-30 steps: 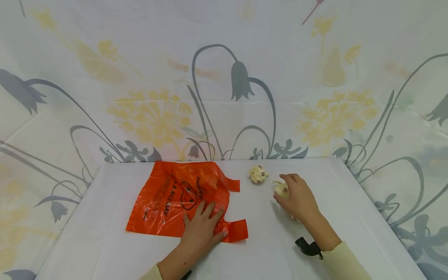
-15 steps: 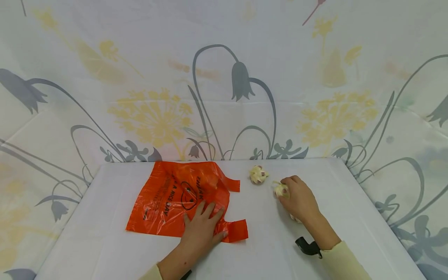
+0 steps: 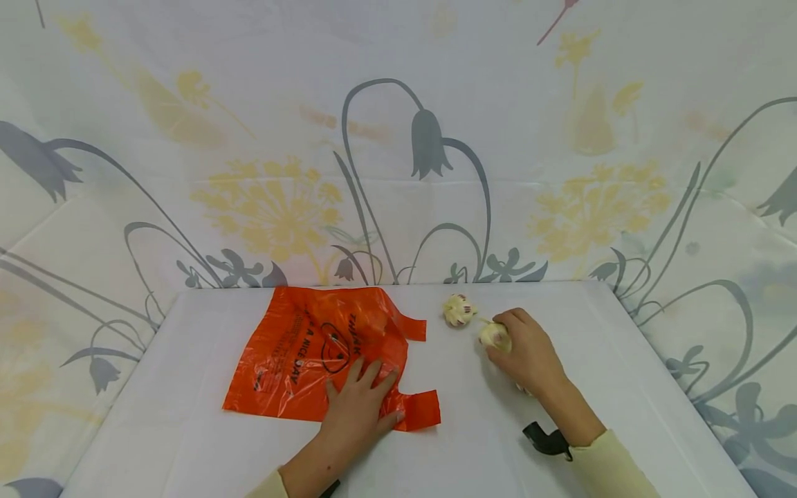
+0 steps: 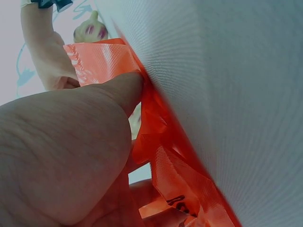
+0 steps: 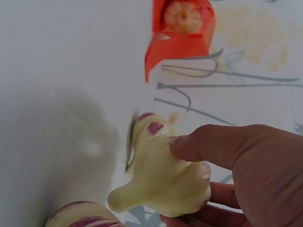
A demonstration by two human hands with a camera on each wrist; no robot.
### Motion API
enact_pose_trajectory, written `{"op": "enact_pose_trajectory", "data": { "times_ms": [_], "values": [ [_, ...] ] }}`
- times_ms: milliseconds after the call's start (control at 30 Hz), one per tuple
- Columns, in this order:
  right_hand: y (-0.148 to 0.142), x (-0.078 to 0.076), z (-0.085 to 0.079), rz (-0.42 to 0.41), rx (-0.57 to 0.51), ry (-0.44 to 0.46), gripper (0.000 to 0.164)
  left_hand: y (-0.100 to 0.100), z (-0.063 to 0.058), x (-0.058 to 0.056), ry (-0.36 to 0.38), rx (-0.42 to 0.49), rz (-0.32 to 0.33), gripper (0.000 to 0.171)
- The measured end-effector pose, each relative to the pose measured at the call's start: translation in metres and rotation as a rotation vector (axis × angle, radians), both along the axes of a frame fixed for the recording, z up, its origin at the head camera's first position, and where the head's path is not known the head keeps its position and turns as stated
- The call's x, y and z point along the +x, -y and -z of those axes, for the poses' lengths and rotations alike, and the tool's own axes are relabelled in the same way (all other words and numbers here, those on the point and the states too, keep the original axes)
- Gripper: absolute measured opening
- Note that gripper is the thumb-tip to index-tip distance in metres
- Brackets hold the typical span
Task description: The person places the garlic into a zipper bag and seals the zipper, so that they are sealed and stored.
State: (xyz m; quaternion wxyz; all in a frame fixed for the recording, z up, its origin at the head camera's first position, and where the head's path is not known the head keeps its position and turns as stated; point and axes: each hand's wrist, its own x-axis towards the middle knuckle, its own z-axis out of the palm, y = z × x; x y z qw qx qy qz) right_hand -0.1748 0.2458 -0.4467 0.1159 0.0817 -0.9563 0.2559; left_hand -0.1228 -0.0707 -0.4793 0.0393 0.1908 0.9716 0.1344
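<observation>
My right hand (image 3: 529,349) pinches a pale garlic bulb (image 3: 495,337) between thumb and fingers; in the right wrist view this purple-streaked bulb seems slightly above the white surface. A second garlic bulb (image 3: 459,310) sits farther back to its left. Mostly hidden under my right hand is another garlic bulb (image 5: 85,216), seen at the bottom of the right wrist view. My left hand (image 3: 358,408) rests with fingers spread on an orange plastic bag (image 3: 280,360) lying flat, near its handles. Inside the bag's mouth, a round pale bulb (image 5: 183,18) shows in the right wrist view.
A white table (image 3: 187,443) carries everything. Behind it hangs a floral cloth (image 3: 398,207), meeting the table's back edge. A black curved piece (image 3: 546,440) is at my right wrist, and part of another dark piece shows by the left wrist.
My right fingers have closed around the garlic bulb, and the bulb has shifted slightly left with the hand. The left hand and the bag have stayed put.
</observation>
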Motion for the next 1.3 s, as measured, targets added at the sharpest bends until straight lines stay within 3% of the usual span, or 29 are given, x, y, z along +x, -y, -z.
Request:
{"op": "enact_pose_trajectory", "data": {
  "times_ms": [300, 667, 1133, 1300],
  "values": [
    [0.013, -0.001, -0.002, -0.057, -0.050, -0.014, 0.043, -0.001, 0.003, -0.002, 0.012, -0.013, -0.008, 0.072],
    [0.035, -0.002, 0.001, -0.124, -0.070, -0.106, 0.045, -0.001, 0.003, -0.001, 0.007, -0.017, -0.003, 0.071],
    [0.062, -0.004, -0.001, -0.080, -0.109, 0.028, 0.045, -0.001, 0.000, 0.001, -0.010, -0.015, 0.005, 0.071],
    [0.072, -0.006, 0.001, -0.103, -0.129, 0.028, 0.046, -0.001, 0.001, 0.001, -0.016, -0.019, 0.004, 0.071]
  ]
}}
